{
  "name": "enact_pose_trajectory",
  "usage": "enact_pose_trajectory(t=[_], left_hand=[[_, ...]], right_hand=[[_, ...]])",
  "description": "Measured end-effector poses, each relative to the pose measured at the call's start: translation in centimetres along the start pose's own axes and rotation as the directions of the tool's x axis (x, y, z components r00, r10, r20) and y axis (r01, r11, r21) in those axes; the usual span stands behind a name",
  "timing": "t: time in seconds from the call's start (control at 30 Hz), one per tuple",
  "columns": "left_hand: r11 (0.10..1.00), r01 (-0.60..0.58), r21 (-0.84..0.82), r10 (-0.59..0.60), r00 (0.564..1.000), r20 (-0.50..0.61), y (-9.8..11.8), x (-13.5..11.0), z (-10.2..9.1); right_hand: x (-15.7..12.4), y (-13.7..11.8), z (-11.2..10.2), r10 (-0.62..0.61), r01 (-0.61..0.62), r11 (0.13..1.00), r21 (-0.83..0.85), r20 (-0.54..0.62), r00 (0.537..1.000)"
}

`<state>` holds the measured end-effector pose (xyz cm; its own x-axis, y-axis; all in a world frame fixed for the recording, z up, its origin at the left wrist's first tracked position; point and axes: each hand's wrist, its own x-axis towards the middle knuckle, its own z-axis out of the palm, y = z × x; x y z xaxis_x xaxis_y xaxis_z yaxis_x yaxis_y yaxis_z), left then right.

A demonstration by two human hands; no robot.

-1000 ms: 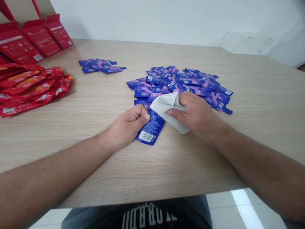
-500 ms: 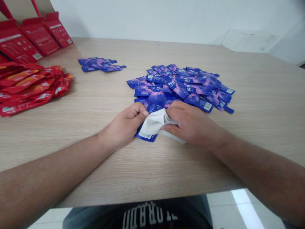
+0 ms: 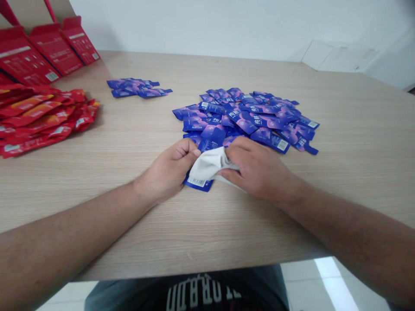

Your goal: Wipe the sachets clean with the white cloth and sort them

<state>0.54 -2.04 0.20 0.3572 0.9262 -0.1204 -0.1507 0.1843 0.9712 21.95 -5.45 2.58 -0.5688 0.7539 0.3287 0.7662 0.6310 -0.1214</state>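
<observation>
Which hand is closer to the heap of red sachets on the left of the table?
Left. The left hand is apart from the red sachets, to their right; the right hand sits farther along, past the left hand.

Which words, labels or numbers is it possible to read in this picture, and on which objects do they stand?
Blue sachets: large white characters, too blurred to read.
Nearest blue sachet: barcode, digits too small to read.
Red cardboard boxes: white labels and a barcode, print too small to read.
Dark T-shirt: large pale letters, upside down and cut off, unreadable.
</observation>
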Motion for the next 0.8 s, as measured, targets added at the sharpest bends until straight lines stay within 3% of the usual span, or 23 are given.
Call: enact_pose_trajectory(t=[0.1, 0.17, 0.27, 0.33, 0.5, 0.67, 0.7, 0.8], left_hand=[[1.000, -0.007, 0.014, 0.007, 1.000, 0.002, 0.0, -0.1, 0.0], [1.000, -0.015, 0.020, 0.015, 1.000, 0.015, 0.0, -0.1, -0.1], [1.000, -0.009, 0.023, 0.008, 0.999, 0.040, -0.3, 0.1, -0.3], [1.000, -0.003, 0.030, 0.001, 0.998, 0.060, -0.4, 0.2, -0.4], [0.998, -0.012, 0.069, 0.006, 0.996, 0.093, -0.6, 0.3, -0.9], [0.994, -0.033, 0.108, 0.019, 0.991, 0.132, -1.1, 0.4, -1.3], [0.994, -0.028, 0.110, 0.014, 0.992, 0.122, -1.1, 0.4, -1.2], [0.995, -0.025, 0.102, 0.018, 0.998, 0.067, -0.6, 0.6, -1.2]], right_hand=[[0.0, -0.8, 0.1, -0.145, 0.143, 0.989, 0.026, 0.123, 0.982], [0.0, -0.5, 0.0, -0.162, 0.160, 0.987, 0.021, 0.137, 0.977], [0.2, 1.3, -0.3, 0.005, -0.004, 1.000, 0.007, -0.009, 1.000], [0.4, 2.4, -0.3, 0.131, -0.130, 0.991, 0.016, -0.137, 0.982], [0.6, 3.1, -0.1, 0.006, -0.006, 0.995, 0.096, 0.000, 1.000], [0.7, 3.3, 0.0, 0.201, -0.191, 0.979, 0.069, -0.192, 0.961], [0.7, 2.9, 0.0, 0.172, -0.163, 0.984, 0.070, -0.163, 0.971], [0.5, 1.6, 0.0, -0.054, 0.046, 0.992, 0.115, 0.063, 0.997]])
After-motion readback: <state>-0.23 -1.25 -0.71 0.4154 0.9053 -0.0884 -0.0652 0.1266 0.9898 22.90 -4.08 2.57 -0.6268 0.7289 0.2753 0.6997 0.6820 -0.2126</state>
